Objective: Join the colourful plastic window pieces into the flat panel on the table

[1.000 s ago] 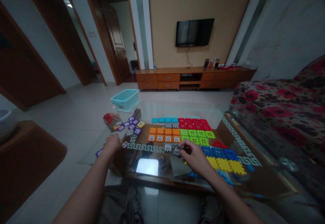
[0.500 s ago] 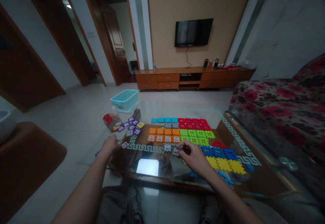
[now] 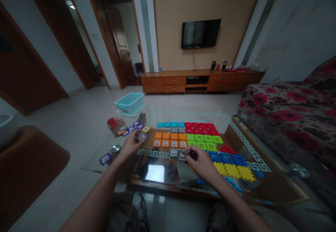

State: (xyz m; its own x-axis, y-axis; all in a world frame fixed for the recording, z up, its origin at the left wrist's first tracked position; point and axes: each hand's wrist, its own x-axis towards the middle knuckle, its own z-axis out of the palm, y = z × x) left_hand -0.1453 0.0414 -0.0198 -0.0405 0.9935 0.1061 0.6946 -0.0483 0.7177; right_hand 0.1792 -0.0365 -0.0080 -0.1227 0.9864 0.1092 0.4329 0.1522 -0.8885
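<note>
A glass coffee table [image 3: 249,144] carries flat rows of interlocking plastic tiles: cyan [image 3: 170,124], red [image 3: 201,128], orange [image 3: 169,139], green [image 3: 203,140], blue [image 3: 227,157] and yellow [image 3: 235,171]. My right hand [image 3: 201,162] is closed, pinching a grey window tile [image 3: 181,156] beside another grey tile [image 3: 173,152]. My left hand [image 3: 131,142] is closed on a small tile at the edge of a loose purple pile [image 3: 133,128]. One purple tile [image 3: 105,159] lies alone near the left corner.
A cyan plastic bin [image 3: 129,103] and a red-brown bag [image 3: 114,123] sit on the tiled floor beyond the table. A floral sofa [image 3: 294,109] runs along the right. A brown stool [image 3: 28,162] stands at left. A TV cabinet [image 3: 199,80] lines the far wall.
My left hand moved forward and right from the table's left corner to the loose purple pile and closed on a tile. My right hand stayed on the grey tile.
</note>
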